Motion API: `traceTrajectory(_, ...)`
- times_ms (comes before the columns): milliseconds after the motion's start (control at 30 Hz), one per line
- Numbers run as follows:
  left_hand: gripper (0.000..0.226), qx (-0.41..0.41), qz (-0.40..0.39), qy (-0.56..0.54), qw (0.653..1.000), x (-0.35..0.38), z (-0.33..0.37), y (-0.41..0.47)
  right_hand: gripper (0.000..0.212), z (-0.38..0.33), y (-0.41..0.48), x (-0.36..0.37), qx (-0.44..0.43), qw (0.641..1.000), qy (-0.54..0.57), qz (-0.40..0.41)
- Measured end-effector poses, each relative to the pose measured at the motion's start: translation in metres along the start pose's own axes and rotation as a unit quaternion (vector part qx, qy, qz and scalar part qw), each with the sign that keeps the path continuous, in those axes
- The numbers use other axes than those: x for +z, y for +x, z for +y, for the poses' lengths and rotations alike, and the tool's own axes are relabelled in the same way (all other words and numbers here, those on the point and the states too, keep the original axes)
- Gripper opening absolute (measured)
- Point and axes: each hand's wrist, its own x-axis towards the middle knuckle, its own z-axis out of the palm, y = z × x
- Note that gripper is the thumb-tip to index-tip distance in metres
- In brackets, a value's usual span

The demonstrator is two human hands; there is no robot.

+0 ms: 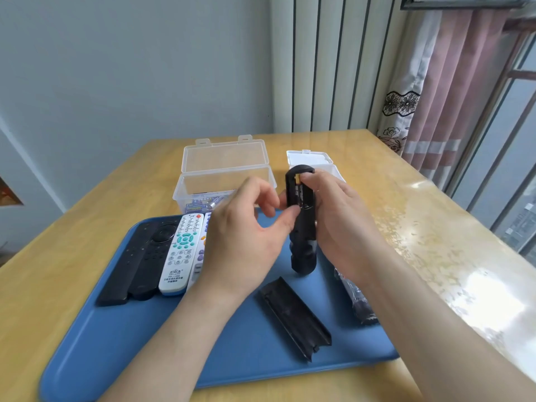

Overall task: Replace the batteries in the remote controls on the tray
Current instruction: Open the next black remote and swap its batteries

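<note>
black remote (300, 227) held upright over the far middle of the blue tray (145, 343), back side toward the camera, battery bay open. right hand (339, 224) wraps it from the right, closed around the body, a fingertip pressing at the far top end of the bay where a brass contact shows. left hand (246, 236) sits just left of it, holding nothing; thumb tip touches the battery (298, 195) lying in the bay, other fingers curled loosely

battery cover (295, 317) lies off, inner side up, on the near middle of the tray, apart from the remote

left side of tray: two black remotes (139, 262) and a white remote (181, 253) in a row, face up, touching one another; another light one mostly hidden behind the left hand. right edge of tray: a dark remote (358, 300) partly hidden under the right forearm

beyond the tray on the wooden table (406, 227): clear box (223, 175), lid up, batteries in the bottom; smaller clear box (316, 161) to its right, behind the held remote, contents not visible

progress, as a judgement: this remote is mid-swap, with cover off and cell being seated or prised, cannot tell which, nor whether it is old or new. closing the cover remains. the face-up row gives no sign either way; likely most of the job is ahead
</note>
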Motion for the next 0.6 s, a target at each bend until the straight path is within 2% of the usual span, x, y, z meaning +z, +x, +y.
traceTrajectory(67, 0.028, 0.033, 0.022, -0.026, 0.999, 0.0, 0.004, 0.003, 0.023, 0.002, 0.0, 0.001, 0.005, 1.0, 0.008, -0.004)
traceTrajectory(167, 0.04, 0.063, 0.031, -0.009, 0.997, 0.005, 0.004, 0.01, 0.02, 0.004, 0.0, 0.002, 0.005, 1.0, 0.008, -0.001)
traceTrajectory(467, 0.043, 0.107, 0.028, -0.021, 0.994, 0.013, 0.003, 0.01, 0.026, 0.004, 0.004, 0.002, 0.033, 0.999, 0.024, 0.023)
traceTrajectory(600, 0.042, 0.152, 0.024, -0.006, 0.988, 0.016, 0.008, 0.007, 0.011, 0.001, 0.005, 0.001, 0.031, 0.998, 0.05, 0.03)
